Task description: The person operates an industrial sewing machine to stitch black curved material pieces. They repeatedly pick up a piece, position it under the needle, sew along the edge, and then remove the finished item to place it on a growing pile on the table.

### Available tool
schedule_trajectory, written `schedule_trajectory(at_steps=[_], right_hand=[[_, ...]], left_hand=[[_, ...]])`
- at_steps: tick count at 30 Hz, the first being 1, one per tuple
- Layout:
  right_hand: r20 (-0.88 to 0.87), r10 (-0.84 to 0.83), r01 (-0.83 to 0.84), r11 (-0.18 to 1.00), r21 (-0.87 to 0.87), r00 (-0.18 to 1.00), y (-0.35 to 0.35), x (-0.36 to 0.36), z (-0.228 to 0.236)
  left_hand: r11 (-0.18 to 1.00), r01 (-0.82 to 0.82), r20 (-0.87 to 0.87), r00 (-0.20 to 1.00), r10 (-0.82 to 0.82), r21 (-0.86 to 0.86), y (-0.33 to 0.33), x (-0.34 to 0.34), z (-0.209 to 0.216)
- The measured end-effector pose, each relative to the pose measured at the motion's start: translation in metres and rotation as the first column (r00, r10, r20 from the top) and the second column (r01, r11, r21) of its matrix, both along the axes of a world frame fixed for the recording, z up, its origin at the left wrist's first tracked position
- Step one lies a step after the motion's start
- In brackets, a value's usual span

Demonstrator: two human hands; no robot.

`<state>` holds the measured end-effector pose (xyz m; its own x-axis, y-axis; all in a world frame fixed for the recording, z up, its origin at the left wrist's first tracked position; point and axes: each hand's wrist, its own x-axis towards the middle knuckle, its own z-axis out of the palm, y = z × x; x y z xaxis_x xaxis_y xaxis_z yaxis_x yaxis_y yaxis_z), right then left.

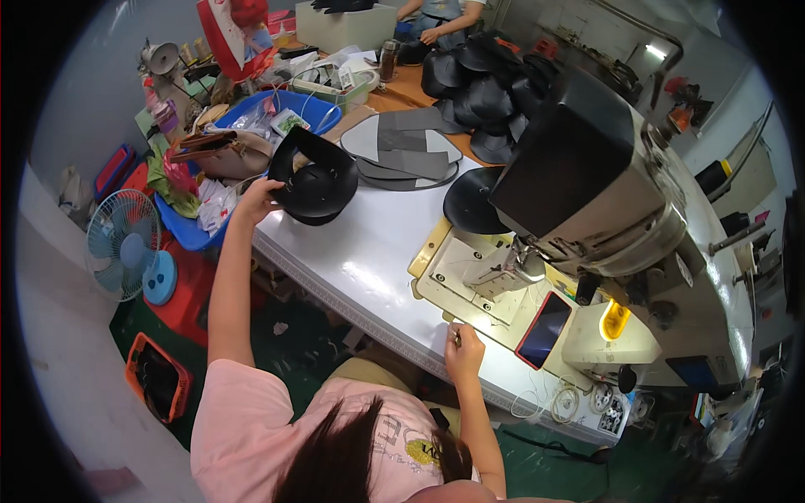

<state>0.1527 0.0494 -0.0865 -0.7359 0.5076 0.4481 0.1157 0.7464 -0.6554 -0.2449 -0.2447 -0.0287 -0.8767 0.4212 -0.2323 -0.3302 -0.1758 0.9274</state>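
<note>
My left hand [257, 199] grips the edge of a black, cap-shaped piece [317, 186] with a raised band, at the left side of the white table [360, 260]. My right hand [464, 345] is closed near the table's front edge, just before the sewing machine [579, 210]. A small dark thing shows at its fingers, too small to name. Another black curved piece [471, 201] lies beside the machine head. Flat grey and white cut pieces [402, 151] are stacked behind the piece in my left hand.
A phone [545, 329] lies right of my right hand. Many black pieces [486, 96] are heaped at the back, near another person's hand [431, 36]. Blue bins [189, 230], a fan [126, 243] and an orange basket [159, 377] stand left.
</note>
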Motion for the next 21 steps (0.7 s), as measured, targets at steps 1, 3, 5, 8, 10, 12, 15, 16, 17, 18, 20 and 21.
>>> schedule_trajectory(at_steps=[1, 3, 5, 8, 10, 12, 15, 16, 17, 18, 20, 21], right_hand=[[-0.001, -0.002, 0.002, 0.999, -0.036, 1.000, -0.001, -0.001, 0.001], [0.001, 0.020, -0.019, 0.991, -0.130, 1.000, 0.003, -0.002, 0.002], [0.021, 0.042, -0.036, 0.973, -0.227, 0.999, 0.004, -0.002, 0.006], [-0.242, 0.094, -0.166, 0.940, -0.297, 0.966, -0.006, -0.007, 0.040], [-0.232, 0.090, -0.169, 0.922, -0.347, 0.969, -0.011, -0.005, 0.058], [-0.155, 0.073, -0.120, 0.940, -0.319, 0.985, -0.011, -0.002, 0.069], [-0.170, 0.021, -0.066, 0.962, -0.266, 0.985, -0.003, 0.000, 0.052], [-0.108, 0.046, -0.077, 0.951, -0.299, 0.993, 0.002, 0.007, 0.049], [-0.047, 0.074, -0.085, 0.939, -0.333, 0.996, 0.006, 0.013, 0.047], [-0.060, 0.109, -0.122, 0.952, -0.280, 0.992, 0.008, 0.018, 0.048], [-0.078, 0.184, -0.195, 0.965, -0.178, 0.980, 0.007, 0.026, 0.054], [-0.012, 0.201, -0.198, 0.955, -0.218, 0.980, 0.006, 0.030, 0.060]], left_hand=[[0.994, 0.071, -0.056, 0.996, -0.067, 0.081, -0.004, 0.006, 0.005], [0.994, 0.095, -0.113, 0.990, -0.088, 0.056, -0.001, 0.042, 0.029], [0.999, 0.036, -0.150, 0.988, -0.038, -0.011, 0.013, 0.087, 0.037], [0.993, 0.010, -0.231, 0.972, -0.037, -0.120, 0.041, 0.155, 0.022], [0.981, 0.085, -0.202, 0.972, -0.119, -0.172, 0.063, 0.200, 0.018], [0.959, 0.216, -0.223, 0.941, -0.254, -0.182, 0.080, 0.226, -0.001], [0.884, 0.415, -0.271, 0.844, -0.463, -0.218, 0.092, 0.251, -0.016], [0.851, 0.495, -0.196, 0.830, -0.522, -0.175, 0.095, 0.256, -0.014], [0.867, 0.439, -0.299, 0.816, -0.495, -0.235, 0.101, 0.259, -0.019], [0.881, 0.378, -0.401, 0.788, -0.468, -0.285, 0.108, 0.261, -0.024], [0.905, 0.017, -0.779, 0.502, -0.375, -0.425, 0.127, 0.276, 0.009], [0.897, -0.175, -0.893, 0.283, -0.350, -0.407, 0.135, 0.282, 0.029]])
